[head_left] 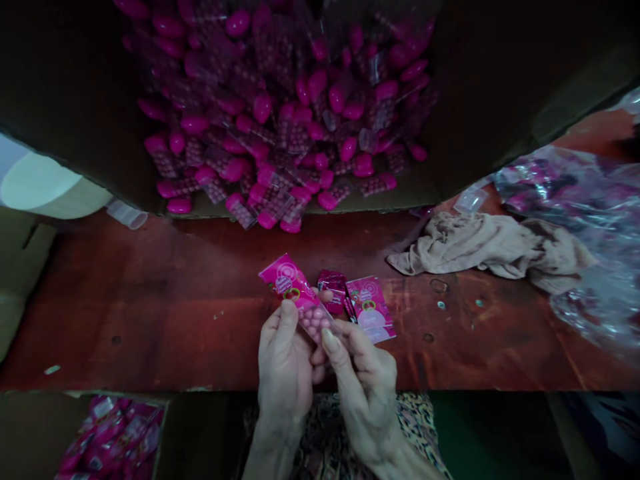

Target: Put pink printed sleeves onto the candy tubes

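A red-brown wooden table (150, 313) is faced by an open cardboard box (425, 190) heaped with loose pink blister packs (270, 133), and a crumpled beige cloth (480, 243) is heaped to the right. Above the table's near edge, a filled blister card (313, 310) is held tilted between the left hand (285, 360) and the right hand (365, 393), the fingers of both closed firmly on it, with the left thumb (287, 310) pressed on its face and the right thumb (327, 340) at its lower end. Just beside it, a flat pink card (371, 310) and a small crumpled pink packet (333, 288) are lying on the wood
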The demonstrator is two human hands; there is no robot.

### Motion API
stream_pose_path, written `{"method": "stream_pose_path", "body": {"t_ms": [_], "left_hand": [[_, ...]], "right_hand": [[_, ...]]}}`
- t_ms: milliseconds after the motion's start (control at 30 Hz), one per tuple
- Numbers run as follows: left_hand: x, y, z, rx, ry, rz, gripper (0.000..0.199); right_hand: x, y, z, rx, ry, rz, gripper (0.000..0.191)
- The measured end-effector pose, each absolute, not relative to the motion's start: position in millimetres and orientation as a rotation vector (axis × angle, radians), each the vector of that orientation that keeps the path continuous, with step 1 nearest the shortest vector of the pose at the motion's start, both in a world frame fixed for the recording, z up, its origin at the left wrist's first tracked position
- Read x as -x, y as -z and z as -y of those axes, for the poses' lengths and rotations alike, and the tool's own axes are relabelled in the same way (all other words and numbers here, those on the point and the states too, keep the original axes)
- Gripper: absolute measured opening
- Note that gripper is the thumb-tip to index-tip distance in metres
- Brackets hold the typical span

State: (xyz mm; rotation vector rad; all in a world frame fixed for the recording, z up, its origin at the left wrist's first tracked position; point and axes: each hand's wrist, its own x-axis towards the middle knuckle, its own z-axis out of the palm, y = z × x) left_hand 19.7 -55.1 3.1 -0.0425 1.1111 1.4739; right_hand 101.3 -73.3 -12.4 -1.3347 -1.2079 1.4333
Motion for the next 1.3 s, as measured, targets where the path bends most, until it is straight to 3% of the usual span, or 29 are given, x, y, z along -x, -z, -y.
{"method": "stream_pose_path", "body": {"t_ms": [133,400,667,833,1033,1200,1300], "left_hand": [[-14,-4,58,0.02,-1.462,-1.11,0.03],[-28,-3,71,0.033,-1.467,-1.232,0.028],[-21,7,71,-0.099,-1.37,-1.165,0.025],[-18,11,76,-0.109,-1.414,-1.152,0.016],[-15,13,84,-0.063,-1.456,-1.25,0.02],[-16,13,87,-0.063,-1.387,-1.248,0.021],[3,10,96,-0.043,-1.464,-1.343,0.021]], "right_hand": [[-98,6,75,1.242,-1.592,1.0,0.018],[-94,5,78,1.352,-1.285,1.217,0.014],[-96,4,60,1.22,-1.532,0.974,0.011],[-94,7,51,1.228,-1.686,0.847,0.019],[-83,13,52,1.177,-1.896,0.67,0.023],[-84,15,57,1.179,-2.021,0.74,0.029],[-99,12,49,1.194,-1.861,0.997,0.019]]}}
